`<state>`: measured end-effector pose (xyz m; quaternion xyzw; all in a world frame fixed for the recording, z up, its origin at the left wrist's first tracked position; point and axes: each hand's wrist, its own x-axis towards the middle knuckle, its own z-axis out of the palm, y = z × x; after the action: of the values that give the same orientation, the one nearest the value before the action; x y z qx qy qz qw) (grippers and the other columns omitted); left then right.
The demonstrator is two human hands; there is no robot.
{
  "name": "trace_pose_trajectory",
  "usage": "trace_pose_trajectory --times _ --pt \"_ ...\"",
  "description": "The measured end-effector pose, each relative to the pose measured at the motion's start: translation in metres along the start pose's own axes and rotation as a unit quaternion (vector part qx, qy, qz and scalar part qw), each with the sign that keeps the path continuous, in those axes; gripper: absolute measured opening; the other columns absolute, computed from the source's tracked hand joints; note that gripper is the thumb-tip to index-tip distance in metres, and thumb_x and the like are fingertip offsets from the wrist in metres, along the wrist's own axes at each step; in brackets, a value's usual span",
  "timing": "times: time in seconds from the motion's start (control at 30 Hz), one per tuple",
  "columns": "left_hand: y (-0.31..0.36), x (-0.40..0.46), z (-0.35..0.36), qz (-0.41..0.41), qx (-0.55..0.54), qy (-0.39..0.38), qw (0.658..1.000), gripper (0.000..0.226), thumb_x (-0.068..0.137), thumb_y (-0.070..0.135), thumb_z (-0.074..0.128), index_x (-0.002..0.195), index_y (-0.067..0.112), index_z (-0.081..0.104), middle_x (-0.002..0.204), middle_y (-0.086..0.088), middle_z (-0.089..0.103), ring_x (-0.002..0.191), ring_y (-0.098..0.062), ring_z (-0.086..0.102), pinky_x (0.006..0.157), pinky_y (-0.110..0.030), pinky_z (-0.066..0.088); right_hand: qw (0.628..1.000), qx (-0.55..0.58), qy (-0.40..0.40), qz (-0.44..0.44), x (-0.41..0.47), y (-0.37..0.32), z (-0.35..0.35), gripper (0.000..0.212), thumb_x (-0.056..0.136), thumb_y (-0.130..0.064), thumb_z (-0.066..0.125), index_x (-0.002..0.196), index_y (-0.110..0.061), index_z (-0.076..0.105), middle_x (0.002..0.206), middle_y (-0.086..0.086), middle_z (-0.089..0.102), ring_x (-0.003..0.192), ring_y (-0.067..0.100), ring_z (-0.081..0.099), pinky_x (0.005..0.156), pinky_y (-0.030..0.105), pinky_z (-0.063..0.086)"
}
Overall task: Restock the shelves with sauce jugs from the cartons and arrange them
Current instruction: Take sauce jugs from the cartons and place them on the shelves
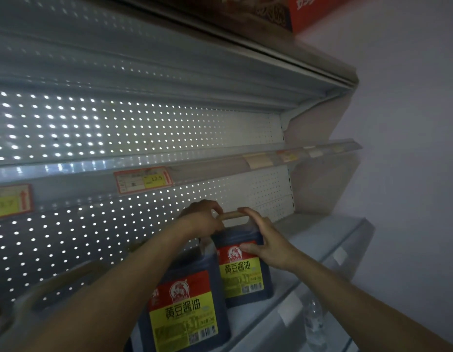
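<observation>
Tan handle (231,215) of the far jug (245,270) sits in both grips: left hand (202,219) curled round its left end, right hand (264,240) curled over its right end, thumb on the label. Near jug (186,308) stands touching it on the shelf (329,240), under price tags (143,179).

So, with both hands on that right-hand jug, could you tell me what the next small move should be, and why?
Probably ease the right-hand jug straight back and let go. Both the left hand and the right hand hold it around its handle, it stands upright on the shelf beside the nearer jug, and bare shelf shows to its right for the next one.
</observation>
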<state>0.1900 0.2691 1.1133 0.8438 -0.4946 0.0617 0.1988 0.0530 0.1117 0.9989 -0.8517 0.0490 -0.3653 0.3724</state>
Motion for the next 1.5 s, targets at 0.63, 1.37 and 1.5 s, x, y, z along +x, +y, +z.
trace_pose_trajectory --times 0.63,1.37,1.5 --pt "0.032 -0.072 -0.009 0.136 0.145 0.056 0.979 0.035 0.096 0.035 0.057 0.131 0.032 0.059 0.121 -0.001 0.066 0.106 -0.023 0.063 0.093 -0.04 0.053 0.994 -0.08 -0.075 0.014 -0.052 -0.071 -0.035 0.062 0.098 -0.019 0.068 0.143 -0.049 0.039 0.145 -0.005 0.046 0.128 -0.002 0.049 0.1 0.011 0.046" --pt "0.054 -0.277 0.076 0.159 0.008 0.044 0.986 0.037 0.098 0.043 0.06 0.134 0.038 0.059 0.122 0.012 0.069 0.105 -0.017 0.066 0.086 -0.033 0.052 0.991 -0.095 -0.002 0.098 -0.276 -0.139 -0.02 0.027 0.099 -0.019 0.066 0.124 -0.028 0.063 0.118 -0.006 0.064 0.098 0.011 0.064 0.084 0.021 0.054" --pt "0.039 -0.291 0.096 0.149 -0.028 0.017 0.988 0.035 0.096 0.039 0.063 0.13 0.037 0.061 0.117 0.011 0.071 0.101 -0.02 0.068 0.09 -0.039 0.055 0.99 -0.075 0.017 0.117 -0.299 -0.136 0.006 0.027 0.099 -0.02 0.067 0.126 -0.022 0.065 0.116 0.0 0.064 0.097 0.012 0.061 0.081 0.018 0.05"
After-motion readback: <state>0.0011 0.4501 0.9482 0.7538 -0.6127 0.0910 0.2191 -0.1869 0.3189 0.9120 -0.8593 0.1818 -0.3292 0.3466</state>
